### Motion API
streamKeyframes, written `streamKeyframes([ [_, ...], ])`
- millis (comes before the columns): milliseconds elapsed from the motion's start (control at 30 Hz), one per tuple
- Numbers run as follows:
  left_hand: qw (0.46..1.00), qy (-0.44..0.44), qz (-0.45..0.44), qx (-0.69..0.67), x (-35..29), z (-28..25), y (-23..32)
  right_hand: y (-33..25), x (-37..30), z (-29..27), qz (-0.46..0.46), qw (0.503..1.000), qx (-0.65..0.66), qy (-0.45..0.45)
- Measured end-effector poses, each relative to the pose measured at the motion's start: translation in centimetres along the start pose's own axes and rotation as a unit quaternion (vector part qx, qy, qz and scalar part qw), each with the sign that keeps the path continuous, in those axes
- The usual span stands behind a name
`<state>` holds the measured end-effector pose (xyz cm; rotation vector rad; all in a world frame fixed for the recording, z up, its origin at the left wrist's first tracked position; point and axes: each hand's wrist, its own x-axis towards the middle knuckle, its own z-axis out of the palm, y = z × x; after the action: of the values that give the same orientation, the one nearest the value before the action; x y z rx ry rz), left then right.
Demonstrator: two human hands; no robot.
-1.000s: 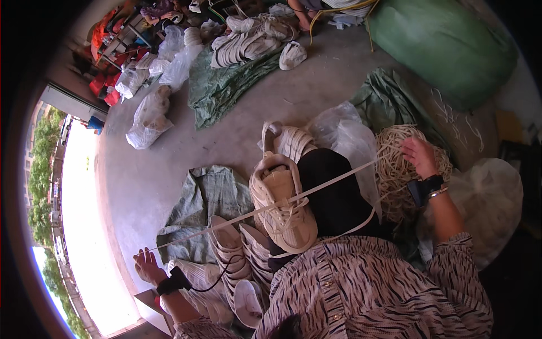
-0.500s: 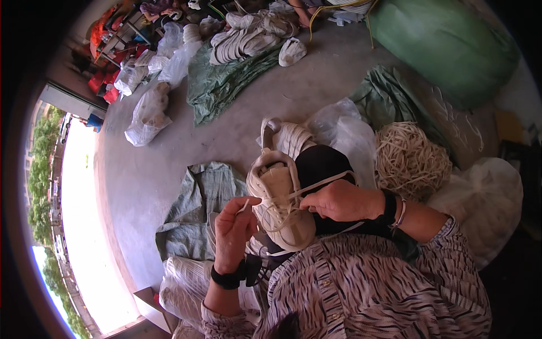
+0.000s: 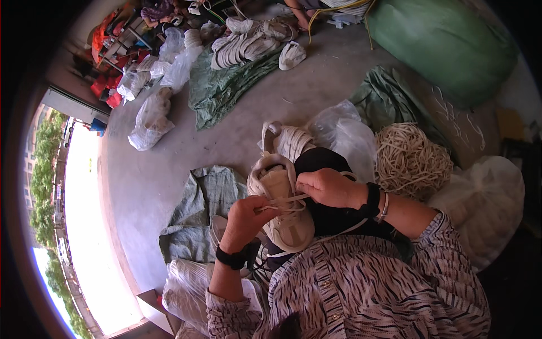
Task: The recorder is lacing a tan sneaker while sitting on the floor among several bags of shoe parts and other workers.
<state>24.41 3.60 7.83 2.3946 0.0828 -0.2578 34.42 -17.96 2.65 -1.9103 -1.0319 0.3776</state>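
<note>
A cream sneaker [image 3: 292, 233] rests on my dark-clad lap, its opening pointing away from me. My left hand [image 3: 244, 220] is at the shoe's left side, thumb and fingers pinched on a pale shoelace [image 3: 289, 199]. On the other side my right hand [image 3: 332, 188] is closed on the lace too, its fingertips turned inward near the tongue. The lace runs across the front of the shoe between both hands, over the criss-crossed lacing. A loose lace end trails over my lap on the right.
More cream shoes [image 3: 291, 141] lie just beyond my knees. To the right are a heap of laces [image 3: 412, 158] and a filled plastic bag [image 3: 480, 209]. A big green sack [image 3: 440, 51] stands far right. Another person [image 3: 161, 14] sits at the far left.
My left hand has moved right and in to the lacing. My right hand has shifted slightly left and up, so both hands are closer together over the shoe.
</note>
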Motion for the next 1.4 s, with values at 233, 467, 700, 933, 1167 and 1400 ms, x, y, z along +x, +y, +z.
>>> streamKeyframes([
  [233, 0.944, 0.026, -0.078, -0.321, -0.6, 1.7, -2.3, 6.6, -2.8, -7.0, 0.31, 0.844, 0.399, 0.182],
  [467, 0.947, 0.174, -0.091, -0.254, -2.3, 5.4, -5.9, 3.7, -3.0, -4.3, 0.051, 0.951, -0.127, 0.279],
  [700, 0.959, 0.211, -0.066, -0.178, -2.3, 4.9, -4.7, -2.6, -1.8, 0.5, -0.09, 0.979, -0.18, -0.033],
  [933, 0.968, 0.228, -0.019, -0.105, -2.7, 4.8, -4.4, -1.9, -0.5, 2.2, -0.135, 0.985, -0.081, 0.072],
  [1167, 0.968, 0.207, -0.058, -0.13, -3.0, 5.0, -5.6, -1.8, -0.2, 2.0, -0.123, 0.969, -0.187, 0.102],
  [1400, 0.847, 0.038, -0.145, -0.51, -3.3, 1.8, -1.8, -2.0, -1.6, 1.8, -0.11, 0.976, -0.178, 0.061],
])
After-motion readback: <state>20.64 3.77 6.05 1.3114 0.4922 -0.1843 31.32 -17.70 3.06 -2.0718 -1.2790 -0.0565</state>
